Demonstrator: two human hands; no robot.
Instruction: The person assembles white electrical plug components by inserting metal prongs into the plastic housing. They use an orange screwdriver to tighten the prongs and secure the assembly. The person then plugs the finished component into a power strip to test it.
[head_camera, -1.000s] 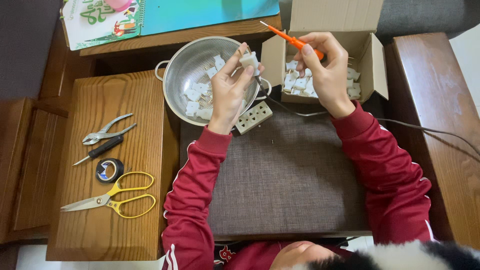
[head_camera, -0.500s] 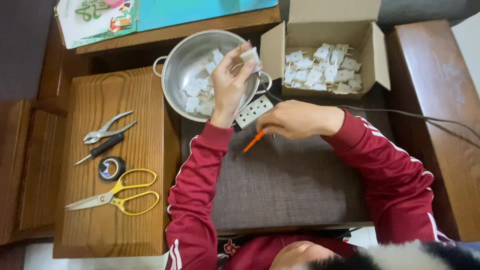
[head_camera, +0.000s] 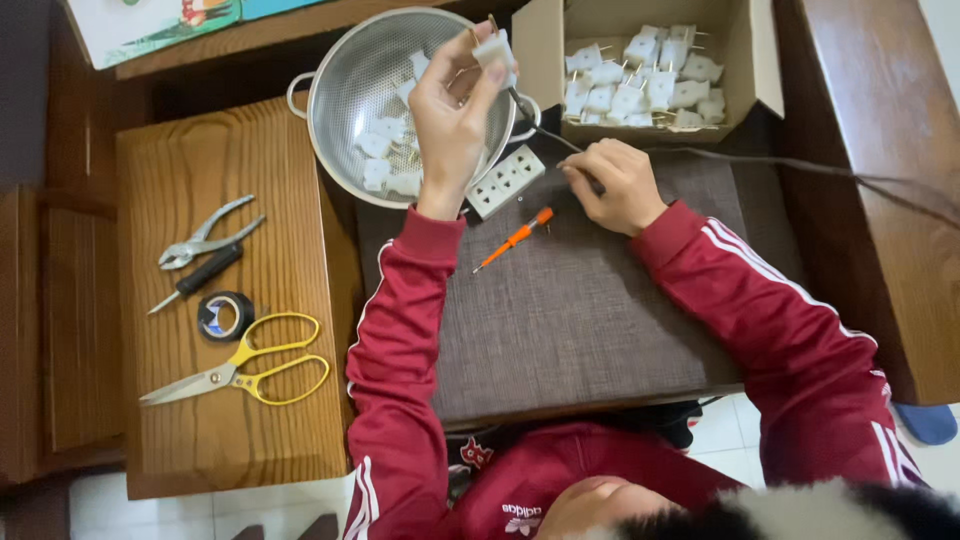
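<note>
Left hand (head_camera: 452, 120) pinches a white plug (head_camera: 494, 48) above the colander (head_camera: 345, 70). Right hand (head_camera: 618, 185), fingers curled on the cable (head_camera: 760, 160), rests right of it, near the screwdriver (head_camera: 515, 238).

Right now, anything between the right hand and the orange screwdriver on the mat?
Nothing visible. The right hand rests on the grey mat, pinching the dark cable. The orange screwdriver lies just to its left, bare mat between them.
</note>
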